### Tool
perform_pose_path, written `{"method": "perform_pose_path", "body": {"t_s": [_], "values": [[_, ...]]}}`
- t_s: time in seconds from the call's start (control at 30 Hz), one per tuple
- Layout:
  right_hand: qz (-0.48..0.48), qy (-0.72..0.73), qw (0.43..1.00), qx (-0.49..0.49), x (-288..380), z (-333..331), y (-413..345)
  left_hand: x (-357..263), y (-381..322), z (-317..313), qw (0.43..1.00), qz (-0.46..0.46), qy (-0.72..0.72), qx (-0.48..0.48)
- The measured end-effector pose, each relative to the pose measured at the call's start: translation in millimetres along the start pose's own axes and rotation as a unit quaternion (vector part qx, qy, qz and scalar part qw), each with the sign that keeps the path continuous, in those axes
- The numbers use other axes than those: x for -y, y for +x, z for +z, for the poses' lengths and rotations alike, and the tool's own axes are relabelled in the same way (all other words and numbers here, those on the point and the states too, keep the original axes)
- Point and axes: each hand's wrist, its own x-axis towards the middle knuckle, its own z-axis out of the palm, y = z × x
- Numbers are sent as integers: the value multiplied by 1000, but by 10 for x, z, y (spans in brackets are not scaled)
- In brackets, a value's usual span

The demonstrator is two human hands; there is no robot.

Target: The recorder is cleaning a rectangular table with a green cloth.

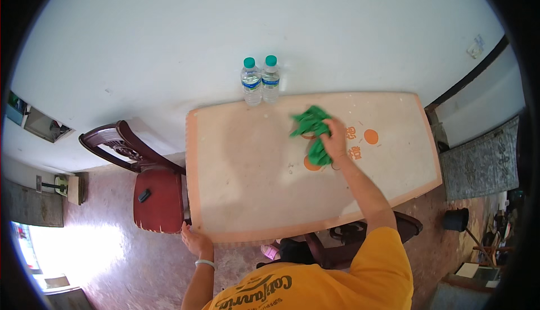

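Note:
My right hand grips a crumpled green cloth on the tabletop, right of its middle. Parts of the cloth stick out on the far and near sides of my fingers, and it covers some of the orange printed pattern. Beneath it lies a pale table cover with an orange border. My left hand rests at the table's near left corner, fingers against the edge; it holds nothing that I can see. Two clear plastic water bottles with teal caps stand side by side at the table's far edge, by the wall.
A dark wooden chair with a red seat stands left of the table, a small black object on it. Another dark chair is tucked near my right side. The white wall borders the far edge. A black bucket stands on the right.

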Motion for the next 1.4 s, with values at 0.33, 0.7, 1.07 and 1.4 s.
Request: {"method": "perform_pose_path", "body": {"t_s": [0.33,0.7,1.07,1.4], "values": [[269,-295,917,0,-342,245,839,14,10,51,1000,-7,-9,13],[103,-232,961,106,357,996,751,-40,30,8,1000,3,9,19],[18,-148,979,137,1425,1071,-313,-71,23,-64,999,5,-24,46],[-56,-44,978,198,2196,1103,-1264,-19,65,42,999,22,-31,35]]}}
